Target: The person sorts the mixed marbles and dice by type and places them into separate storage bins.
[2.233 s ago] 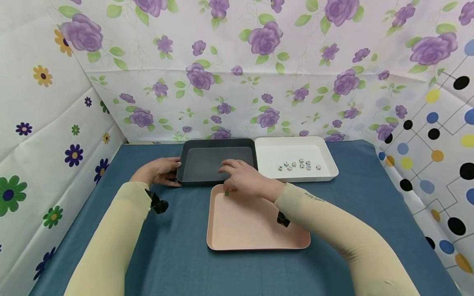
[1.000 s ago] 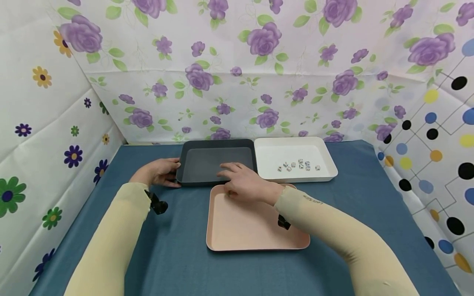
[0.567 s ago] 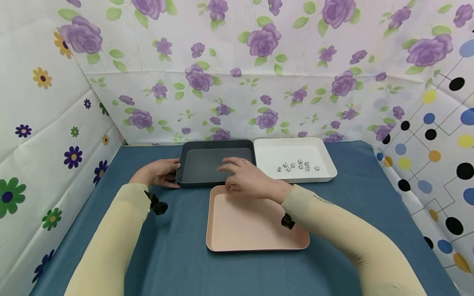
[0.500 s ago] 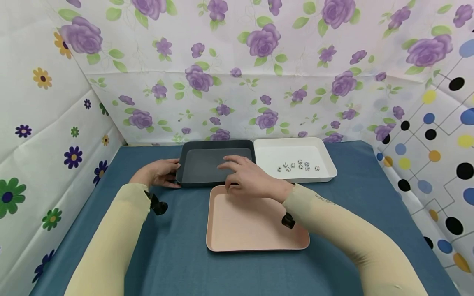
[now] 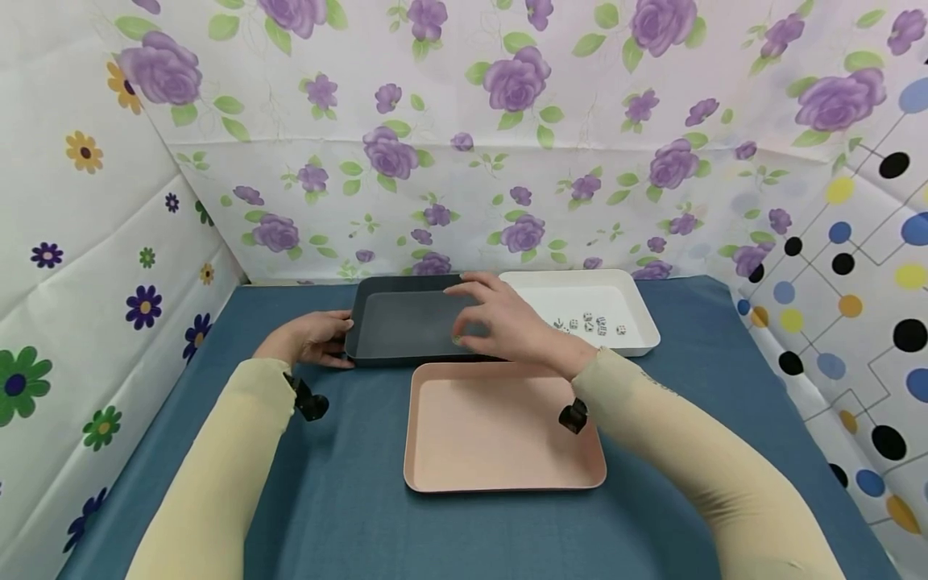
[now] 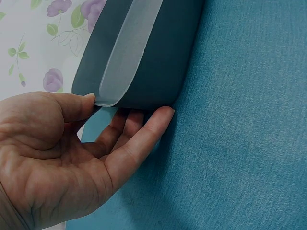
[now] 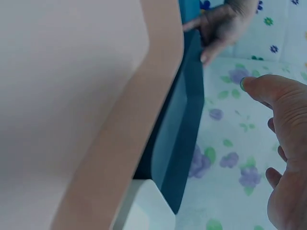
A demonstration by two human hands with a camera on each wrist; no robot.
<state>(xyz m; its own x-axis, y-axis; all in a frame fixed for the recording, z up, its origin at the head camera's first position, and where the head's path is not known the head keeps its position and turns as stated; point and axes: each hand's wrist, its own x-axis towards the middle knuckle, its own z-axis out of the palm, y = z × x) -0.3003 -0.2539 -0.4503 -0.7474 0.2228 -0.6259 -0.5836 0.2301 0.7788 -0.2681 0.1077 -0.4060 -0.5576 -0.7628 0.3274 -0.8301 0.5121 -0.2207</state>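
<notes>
My left hand (image 5: 310, 337) holds the left end of the dark grey tray (image 5: 399, 322). In the left wrist view its thumb lies at the rim, with the fingers against the outer wall. My right hand (image 5: 507, 324) is over the right part of that tray, thumb and index finger closed in a ring. At their tips a sliver of a small green thing (image 7: 242, 84) shows in the right wrist view; the fingers hide most of it. Nearer the body lies a pink tray (image 5: 500, 435).
Beside the dark tray stands a white tray (image 5: 573, 290) holding several white dice (image 5: 602, 325), partly covered by the right hand. Blue cloth (image 5: 348, 483) covers the table. A flowered curtain (image 5: 435, 193) rises right behind the trays.
My right hand has risen from the pink tray's far left corner, where green showed under its fingers, and moved away and slightly right over the dark tray. The left hand stays put.
</notes>
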